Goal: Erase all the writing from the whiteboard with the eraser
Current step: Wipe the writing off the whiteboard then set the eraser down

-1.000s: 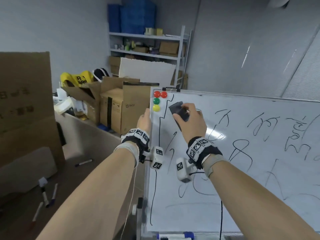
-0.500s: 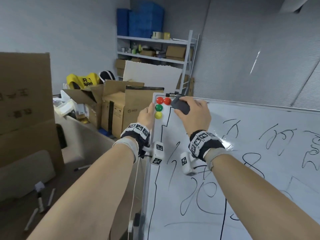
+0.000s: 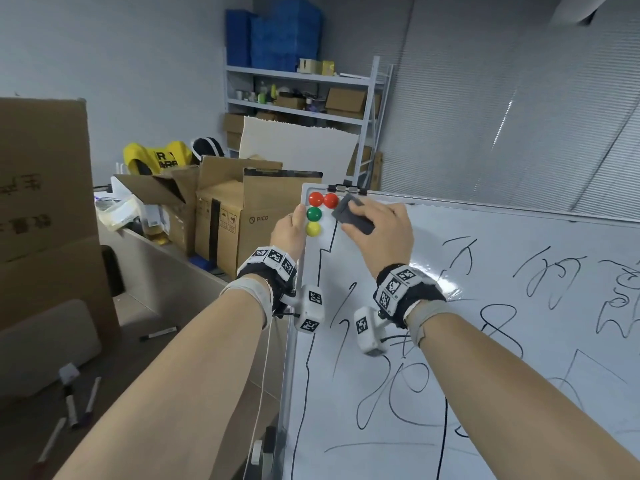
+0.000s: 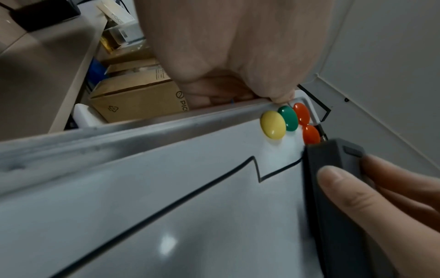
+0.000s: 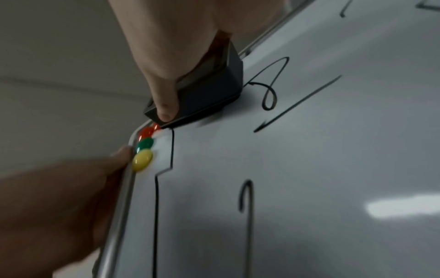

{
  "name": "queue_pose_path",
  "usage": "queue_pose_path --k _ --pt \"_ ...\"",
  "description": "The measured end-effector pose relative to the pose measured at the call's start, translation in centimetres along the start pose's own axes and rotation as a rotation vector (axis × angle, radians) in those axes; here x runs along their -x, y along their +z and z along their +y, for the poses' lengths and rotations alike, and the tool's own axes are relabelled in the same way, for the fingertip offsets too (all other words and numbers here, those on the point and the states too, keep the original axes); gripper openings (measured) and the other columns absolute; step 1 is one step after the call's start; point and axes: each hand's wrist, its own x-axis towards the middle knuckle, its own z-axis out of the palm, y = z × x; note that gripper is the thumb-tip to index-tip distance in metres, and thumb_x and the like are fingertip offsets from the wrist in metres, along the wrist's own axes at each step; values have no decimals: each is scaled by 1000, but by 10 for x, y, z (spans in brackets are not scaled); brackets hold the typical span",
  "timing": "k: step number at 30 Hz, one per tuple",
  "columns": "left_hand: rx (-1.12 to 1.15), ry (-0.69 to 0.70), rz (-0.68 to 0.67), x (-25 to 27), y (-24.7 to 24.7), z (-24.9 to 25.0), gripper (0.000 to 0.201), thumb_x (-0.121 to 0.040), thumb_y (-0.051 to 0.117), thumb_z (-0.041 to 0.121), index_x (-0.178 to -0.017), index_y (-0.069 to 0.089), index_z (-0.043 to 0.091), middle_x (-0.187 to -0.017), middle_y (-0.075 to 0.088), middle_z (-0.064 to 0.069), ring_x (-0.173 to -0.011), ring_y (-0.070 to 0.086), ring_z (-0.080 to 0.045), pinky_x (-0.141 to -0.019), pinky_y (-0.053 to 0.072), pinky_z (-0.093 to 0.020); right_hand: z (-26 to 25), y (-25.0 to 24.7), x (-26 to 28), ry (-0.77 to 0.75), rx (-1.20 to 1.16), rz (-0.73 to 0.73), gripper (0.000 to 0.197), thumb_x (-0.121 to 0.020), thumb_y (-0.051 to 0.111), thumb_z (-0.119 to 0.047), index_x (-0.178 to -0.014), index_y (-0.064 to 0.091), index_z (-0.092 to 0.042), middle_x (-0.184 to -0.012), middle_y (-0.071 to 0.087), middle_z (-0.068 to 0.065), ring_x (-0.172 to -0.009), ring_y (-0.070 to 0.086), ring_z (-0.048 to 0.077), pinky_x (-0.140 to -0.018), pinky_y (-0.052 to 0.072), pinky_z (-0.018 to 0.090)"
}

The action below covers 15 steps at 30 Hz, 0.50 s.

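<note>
Since half a second ago, little movement: right hand still near top-left corner. Left hand (image 3: pixel 290 231) grips the left frame of the white metal-framed whiteboard (image 3: pixel 519 341), thumb beside green (image 3: pixel 314 213) and yellow (image 3: pixel 313 229) round magnets. Right hand (image 3: pixel 384 233) holds the dark grey block eraser (image 3: pixel 353 218) against the board, just right of the red magnets (image 3: pixel 323 200). Black scribbles (image 3: pixel 398 382) remain.

Dim, even indoor light, glare patches on the whiteboard (image 3: pixel 450 289), wrist views soft, perhaps motion-blurred, edges bowed
</note>
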Motion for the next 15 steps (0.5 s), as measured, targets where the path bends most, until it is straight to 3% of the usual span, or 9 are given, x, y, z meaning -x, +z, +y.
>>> queue_pose_path --k 4,7,11,15 --pt "-2 -14 24 -1 -4 -6 65 -106 25 50 -115 66 0 -113 68 -20 -107 62 -35 -91 44 -35 -9 11 22 -78 20 -63 36 -82 76 -43 -115 72 -29 -121 68 -13 -99 45 15 -83 41 28" --pt "-8 -16 13 0 -4 -5 66 -106 24 50 -116 66 0 -110 68 -19 -107 63 -36 -90 44 -35 -10 4 15 -95 76 -103 38 -83 74 -45 -118 70 -31 -121 68 -14 -101 46 16 -84 41 31" --pt "-12 -9 3 6 0 -1 64 -107 26 47 -114 64 -5 -110 66 -26 -107 61 -39 -81 38 -32 -2 -8 -3 19 7 -39 36 -84 73 -42 -119 69 -30 -120 68 -13 -104 45 18 -88 43 37" --pt "-27 -24 12 5 -3 -2 65 -106 24 50 -116 66 1 -113 68 -18 -108 62 -34 -90 43 -35 -9 -2 13 -58 27 -113 37 -81 76 -42 -116 70 -31 -120 67 -15 -99 45 17 -85 43 35"
